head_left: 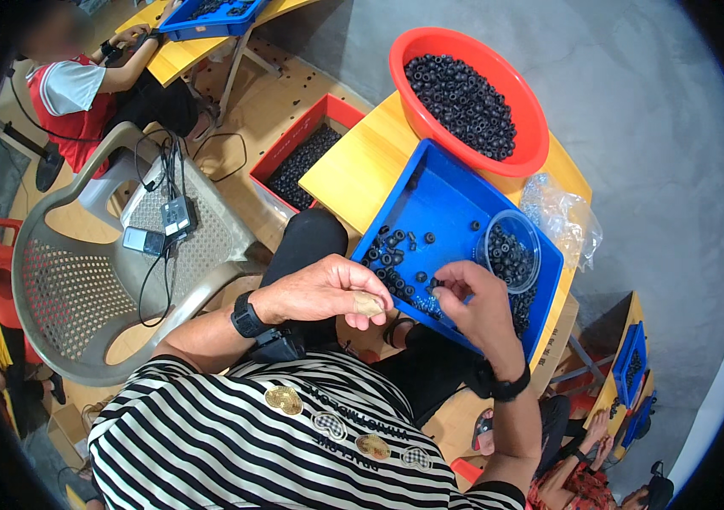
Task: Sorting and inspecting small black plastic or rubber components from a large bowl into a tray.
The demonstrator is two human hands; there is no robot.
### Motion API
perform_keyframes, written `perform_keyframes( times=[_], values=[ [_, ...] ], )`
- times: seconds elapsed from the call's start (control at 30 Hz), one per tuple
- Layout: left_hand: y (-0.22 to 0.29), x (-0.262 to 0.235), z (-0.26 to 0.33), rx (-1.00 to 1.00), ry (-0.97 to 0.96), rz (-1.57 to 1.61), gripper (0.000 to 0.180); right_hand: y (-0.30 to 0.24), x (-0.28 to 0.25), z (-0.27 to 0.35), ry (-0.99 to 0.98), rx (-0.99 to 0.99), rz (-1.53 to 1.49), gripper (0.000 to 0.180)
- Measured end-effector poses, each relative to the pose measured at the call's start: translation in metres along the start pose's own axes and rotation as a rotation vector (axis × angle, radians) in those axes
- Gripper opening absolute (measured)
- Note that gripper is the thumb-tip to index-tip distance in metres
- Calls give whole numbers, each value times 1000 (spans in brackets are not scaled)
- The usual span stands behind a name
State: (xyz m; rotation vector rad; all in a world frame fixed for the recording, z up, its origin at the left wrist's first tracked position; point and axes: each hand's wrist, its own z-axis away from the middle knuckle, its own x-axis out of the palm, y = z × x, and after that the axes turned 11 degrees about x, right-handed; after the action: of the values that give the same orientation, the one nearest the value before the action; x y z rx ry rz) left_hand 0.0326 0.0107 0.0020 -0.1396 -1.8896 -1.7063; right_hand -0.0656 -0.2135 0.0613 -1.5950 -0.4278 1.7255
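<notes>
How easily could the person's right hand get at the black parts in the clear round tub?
Probably yes: the right hand is close beside the clear round tub, whose top looks open, and nothing visible blocks the way to the black parts.

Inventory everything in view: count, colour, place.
Basin: 1, red, on nearest table
Trays: 3+, blue, on tables
Tub: 1, clear, in nearest tray
Small parts: many, black, mostly in containers
Bag: 1, clear, beside nearest tray
Tables: 3+, yellow, under trays
Box: 1, red, on floor
Chair: 1, grey, left
Adapter: 1, black, on chair
Device: 1, silver, on chair
People: 2+, red clothing, background
Unclear item: 1, tan, at left thumb
Left hand: 1, black wristband, by nearest tray
Right hand: 1, black wristband, over nearest tray
</notes>
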Motion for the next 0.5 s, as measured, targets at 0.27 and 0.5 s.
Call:
perform_keyframes(
  times=[0.27,0.5],
  values=[
    [-10,19,-7,-29,-10,89,28,-9,44,37,160,-396,-117,27],
    [-14,26,-9,-19,43,14,21,-6,39,41,118,-258,-119,25]
  ],
)
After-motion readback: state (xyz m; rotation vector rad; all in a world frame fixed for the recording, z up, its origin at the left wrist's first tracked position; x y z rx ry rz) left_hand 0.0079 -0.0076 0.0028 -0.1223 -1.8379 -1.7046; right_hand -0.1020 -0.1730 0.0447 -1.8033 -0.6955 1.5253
